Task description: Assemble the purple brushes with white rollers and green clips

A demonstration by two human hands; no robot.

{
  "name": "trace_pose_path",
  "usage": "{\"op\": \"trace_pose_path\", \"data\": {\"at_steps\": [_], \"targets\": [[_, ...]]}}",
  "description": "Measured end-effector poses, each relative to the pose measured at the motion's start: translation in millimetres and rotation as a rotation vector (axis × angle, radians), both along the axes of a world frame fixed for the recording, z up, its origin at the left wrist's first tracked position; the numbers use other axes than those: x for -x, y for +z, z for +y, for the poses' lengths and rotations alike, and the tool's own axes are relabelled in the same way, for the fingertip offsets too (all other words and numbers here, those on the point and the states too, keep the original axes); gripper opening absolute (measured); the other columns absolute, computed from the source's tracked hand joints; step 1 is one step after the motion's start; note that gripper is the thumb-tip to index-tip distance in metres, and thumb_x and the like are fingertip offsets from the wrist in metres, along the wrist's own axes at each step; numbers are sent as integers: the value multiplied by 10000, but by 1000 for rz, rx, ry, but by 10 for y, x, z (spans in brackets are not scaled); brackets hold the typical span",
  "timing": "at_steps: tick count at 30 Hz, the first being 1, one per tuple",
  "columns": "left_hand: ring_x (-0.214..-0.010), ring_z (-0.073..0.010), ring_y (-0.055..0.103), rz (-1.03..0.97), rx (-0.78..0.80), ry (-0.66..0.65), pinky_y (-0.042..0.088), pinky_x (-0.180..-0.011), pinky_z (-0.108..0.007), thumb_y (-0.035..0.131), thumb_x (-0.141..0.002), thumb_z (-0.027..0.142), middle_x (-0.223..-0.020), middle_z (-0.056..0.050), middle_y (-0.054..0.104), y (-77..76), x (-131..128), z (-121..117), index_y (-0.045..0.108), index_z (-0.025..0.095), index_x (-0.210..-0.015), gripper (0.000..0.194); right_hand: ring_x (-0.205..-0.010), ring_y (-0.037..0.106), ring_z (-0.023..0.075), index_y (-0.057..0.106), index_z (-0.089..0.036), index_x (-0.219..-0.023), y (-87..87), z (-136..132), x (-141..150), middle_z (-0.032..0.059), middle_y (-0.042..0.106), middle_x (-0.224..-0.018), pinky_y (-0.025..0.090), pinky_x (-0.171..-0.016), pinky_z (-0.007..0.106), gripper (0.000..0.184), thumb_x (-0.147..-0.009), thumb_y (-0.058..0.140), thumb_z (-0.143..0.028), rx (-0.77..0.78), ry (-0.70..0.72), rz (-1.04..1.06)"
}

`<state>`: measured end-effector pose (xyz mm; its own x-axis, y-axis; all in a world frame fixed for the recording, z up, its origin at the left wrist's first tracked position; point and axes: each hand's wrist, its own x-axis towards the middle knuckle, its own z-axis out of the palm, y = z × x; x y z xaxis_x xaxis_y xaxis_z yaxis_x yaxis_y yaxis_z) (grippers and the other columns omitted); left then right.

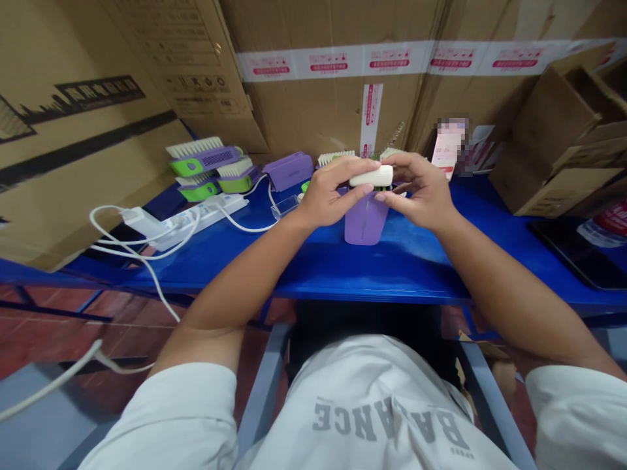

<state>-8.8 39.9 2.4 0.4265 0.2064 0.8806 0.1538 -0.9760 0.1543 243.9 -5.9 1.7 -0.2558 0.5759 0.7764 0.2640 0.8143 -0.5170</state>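
Over the blue table — white ribbed cylinder pinched between two hands

Left hand at one end, right hand at the other, fingers of both clamped on the cylinder, directly above a purple cup. Behind the cup, pale brush bristles just showing.

Likeliest trouble, by judgement: a slip on the smooth plastic — cylinder dropping onto the cup's rim, cup tipping, then something rolling toward the front edge of the table, not far below the cup. Another risk: a wide left-forearm swing snagging the white cables around the power strip, or clipping the small clear tray just beside the cup.

Room for moving: open blue surface in front of the cup and toward the right. Tight behind, against the cardboard cartons; tight on the left, with purple-and-green brushes and a purple case close by.
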Motion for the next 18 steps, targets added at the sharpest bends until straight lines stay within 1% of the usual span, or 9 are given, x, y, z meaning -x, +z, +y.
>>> {"op": "trace_pose_path", "data": {"at_steps": [3, 6, 8, 10, 16, 18], "targets": [[-1287, -334, 844, 38, 8, 6, 686, -1145, -616, 574, -1126, 828, -1343, -47, 888, 9, 4, -12, 818, 410, -1453, 584, -981, 854, 249, 812, -375, -1365, -4, 6, 1, 2, 873, -1165, 721, -694, 342, 663, -818, 1021, -686, -13, 11, 1], [-1299, -336, 832, 74, -5, -13, 671, -1162, -613, 554, -1152, 785, -1366, -65, 873, 8, 8, -19, 792, 383, -1487, 575, -961, 850, 241, 830, -348, -1298, 4, 4, 9, 13, 876, -1148, 723, -696, 339, 632, -813, 1021, -706, -26, -4, 10], [-1306, -335, 826, 86, -18, -26, 664, -1169, -598, 554, -1163, 759, -1389, -79, 862, 1, 7, -18, 774, 355, -1499, 570, -944, 847, 234, 845, -330, -1221, 9, -1, 17, 16, 876, -1132, 730, -714, 344, 600, -807, 1018, -727, -39, -10, 18], [-1307, -329, 823, 95, -16, -25, 660, -1169, -578, 555, -1168, 745, -1401, -85, 852, -7, 2, -20, 760, 333, -1495, 564, -924, 845, 226, 854, -321, -1183, 12, -10, 28, 10, 873, -1099, 732, -722, 346, 585, -810, 1010, -743, -49, -7, 25], [-1239, -292, 831, 83, 13, -27, 675, -1096, -493, 570, -1169, 728, -1362, -89, 843, -6, -11, -60, 741, 298, -1428, 530, -938, 858, 235, 863, -299, -1194, 23, -50, 51, 20, 873, -1079, 711, -681, 324, 584, -830, 1001, -735, -22, -10, 25], [-1232, -291, 829, 79, 21, -25, 674, -1083, -486, 577, -1167, 729, -1358, -92, 840, -3, -7, -67, 733, 297, -1430, 529, -942, 860, 237, 844, -301, -1192, 25, -48, 49, 21, 869, -1080, 713, -679, 323, 603, -806, 1020, -729, -10, -6, 31]]}}
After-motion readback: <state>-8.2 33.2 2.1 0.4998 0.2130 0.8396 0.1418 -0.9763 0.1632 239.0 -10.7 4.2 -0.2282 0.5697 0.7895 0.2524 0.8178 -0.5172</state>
